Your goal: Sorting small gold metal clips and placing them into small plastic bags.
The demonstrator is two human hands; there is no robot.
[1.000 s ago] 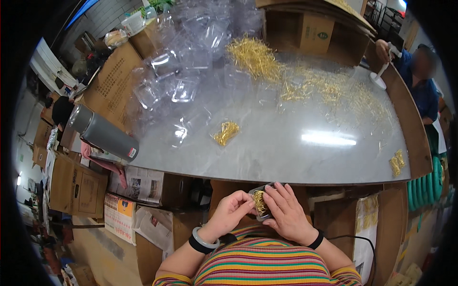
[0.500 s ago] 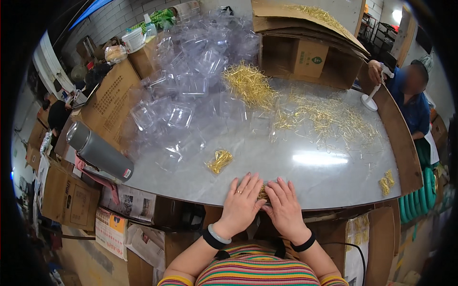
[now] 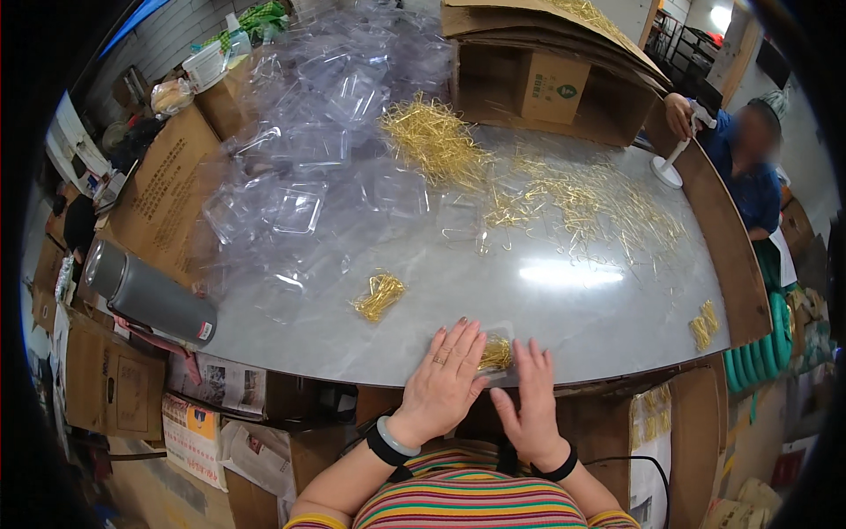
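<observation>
Between my two hands at the table's near edge lies a small bunch of gold wire hooks (image 3: 497, 353), with clear plastic showing around it. My left hand (image 3: 442, 377) lies flat along the left side of the bunch, fingers stretched out and close together. On the other side, my right hand (image 3: 531, 407) is held with its fingers extended and thumb apart, a small gap from the hooks. Nothing shows in its grasp. Ahead and to the left sits another gold hook bunch (image 3: 380, 296), also on clear plastic.
Clear plastic boxes (image 3: 304, 207) heap up at the left, beside a large hook pile (image 3: 432, 141) and scattered loose hooks (image 3: 582, 203). A grey flask (image 3: 154, 295) lies tilted at the left edge. Small hook bundles (image 3: 703, 326) rest at the right. Across the right board, a person (image 3: 736, 167) grips a white stand (image 3: 667, 170).
My right hand has drawn back and to the right, uncovering the hooks between my hands. My left hand stays flat beside them. The whole view has shifted slightly.
</observation>
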